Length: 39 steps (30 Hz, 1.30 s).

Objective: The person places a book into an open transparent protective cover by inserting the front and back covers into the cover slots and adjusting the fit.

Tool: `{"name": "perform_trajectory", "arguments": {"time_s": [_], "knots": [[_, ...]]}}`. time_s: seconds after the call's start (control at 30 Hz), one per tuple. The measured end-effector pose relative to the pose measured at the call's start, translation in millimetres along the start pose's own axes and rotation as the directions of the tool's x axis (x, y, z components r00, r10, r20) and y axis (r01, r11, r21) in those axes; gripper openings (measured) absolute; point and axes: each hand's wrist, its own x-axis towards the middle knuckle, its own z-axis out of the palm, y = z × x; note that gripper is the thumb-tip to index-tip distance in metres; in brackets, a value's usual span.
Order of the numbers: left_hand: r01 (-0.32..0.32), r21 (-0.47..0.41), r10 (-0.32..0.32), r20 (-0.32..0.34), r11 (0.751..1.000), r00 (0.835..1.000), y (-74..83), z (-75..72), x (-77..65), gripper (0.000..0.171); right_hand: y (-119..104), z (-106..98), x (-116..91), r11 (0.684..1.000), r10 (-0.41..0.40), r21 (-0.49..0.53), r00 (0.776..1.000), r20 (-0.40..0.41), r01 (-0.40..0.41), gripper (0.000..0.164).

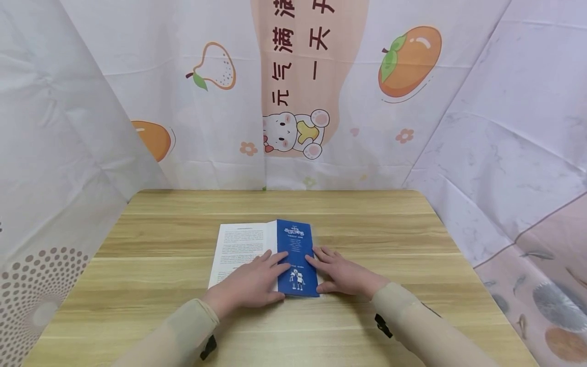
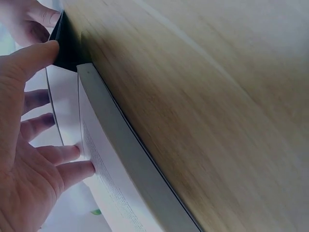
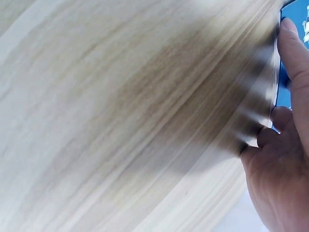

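Note:
A book point(image 1: 238, 244) lies spread on the table, a white page of printed text on its left. To the right of that page is a blue cover flap point(image 1: 293, 257) with white lettering and two cartoon figures. My left hand point(image 1: 252, 283) rests across the page, its spread fingertips reaching onto the flap's left side. In the left wrist view its thumb is at the corner of a dark cover piece point(image 2: 67, 46), beside the thick page block point(image 2: 120, 140). My right hand point(image 1: 344, 275) touches the flap's right edge with thumb and fingertips, its other fingers down by the table.
The wooden table point(image 1: 390, 224) has rounded far corners. A white cloth point(image 1: 220, 117) printed with fruit, flowers and a cartoon animal hangs behind it, with more cloth at both sides. Black straps point(image 1: 382, 326) show under the beige sleeves.

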Motion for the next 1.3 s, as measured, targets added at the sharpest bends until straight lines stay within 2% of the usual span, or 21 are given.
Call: {"name": "perform_trajectory", "arguments": {"time_s": [0.5, 0.77, 0.87, 1.1, 1.3], "knots": [[-0.053, -0.073, 0.046, -0.087, 0.996, 0.995, -14.3, 2.8, -14.5, 0.063, 5.5, 2.0, -1.1, 1.0, -0.011, 0.005, 1.0, -0.008, 0.011, 0.08], [-0.082, -0.072, 0.073, -0.119, 0.994, 0.99, -17.2, 4.7, -19.3, 0.062, 6.3, 1.8, -1.0, 0.999, -0.034, -0.006, 0.999, -0.018, 0.033, 0.081], [-0.093, -0.07, 0.082, -0.143, 0.993, 0.986, -17.2, 4.3, -21.3, 0.064, 7.0, 1.7, -1.2, 0.999, -0.034, 0.003, 0.999, -0.027, 0.034, 0.083], [-0.063, -0.095, 0.044, -0.185, 0.993, 0.982, -15.4, 2.8, -25.0, 0.083, 7.9, 0.8, -2.0, 0.999, -0.041, 0.005, 0.999, -0.028, 0.042, 0.081], [-0.049, -0.023, 0.04, -0.282, 0.999, 0.958, -14.8, 4.1, -27.6, 0.092, 8.6, 1.2, -1.8, 0.998, -0.056, 0.011, 0.998, -0.026, 0.056, 0.08]]}}
